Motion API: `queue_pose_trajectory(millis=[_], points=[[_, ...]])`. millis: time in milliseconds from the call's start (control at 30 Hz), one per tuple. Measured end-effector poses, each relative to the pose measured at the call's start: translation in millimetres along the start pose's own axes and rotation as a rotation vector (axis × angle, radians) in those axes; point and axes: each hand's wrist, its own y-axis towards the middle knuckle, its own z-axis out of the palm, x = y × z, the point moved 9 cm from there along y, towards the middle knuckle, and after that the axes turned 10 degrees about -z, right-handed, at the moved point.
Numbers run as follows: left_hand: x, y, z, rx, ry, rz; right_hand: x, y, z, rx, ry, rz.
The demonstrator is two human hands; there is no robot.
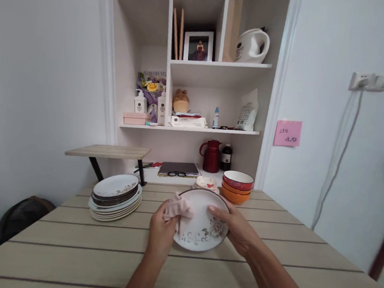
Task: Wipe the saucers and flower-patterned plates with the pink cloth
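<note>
A white plate [199, 206] with a dark rim and a grey flower pattern is held tilted over the table, facing me. My right hand [234, 222] grips its right edge, thumb on the face and fingers behind. In my left hand [162, 226] a pale pink cloth [177, 206] is bunched and pressed against the plate's left side. The left fingers are partly hidden by the cloth. To the left stands a stack of plates [116, 199], its top one patterned with similar flowers.
Behind the held plate sit small dishes [206, 183] and stacked red and orange bowls [237, 187]. A small raised stand [108, 151] is at the back left of the slatted table [103, 254]. Further back are a red jug [211, 156], a dark laptop [178, 168] and shelves [193, 129].
</note>
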Motion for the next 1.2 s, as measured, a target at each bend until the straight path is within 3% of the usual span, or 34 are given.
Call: queue_pose_trajectory(millis=[200, 333, 500, 800, 1000, 1100, 1200], points=[[18, 6, -5, -0.029, -0.094, -0.075, -12, 3, -3, -0.161, 0.074, -0.084], [38, 9, -8, -0.079, -0.268, -0.165, -36, 3, -5, -0.288, 0.188, -0.031], [47, 8, -3, -0.09, -0.441, -0.225, -46, 0, -4, -0.35, 0.253, -0.02], [54, -5, 23, -0.028, -0.61, -0.325, -50, -3, -4, -0.481, 0.413, -0.054], [58, -5, 22, -0.041, -0.603, -0.367, -56, -1, 6, -0.38, 0.456, 0.06], [55, 1, 3, -0.135, -0.541, -0.365, -46, -2, 10, -0.256, 0.3, 0.147], [39, 7, -16, -0.184, -0.419, -0.242, -18, -1, 14, -0.119, 0.088, 0.064]])
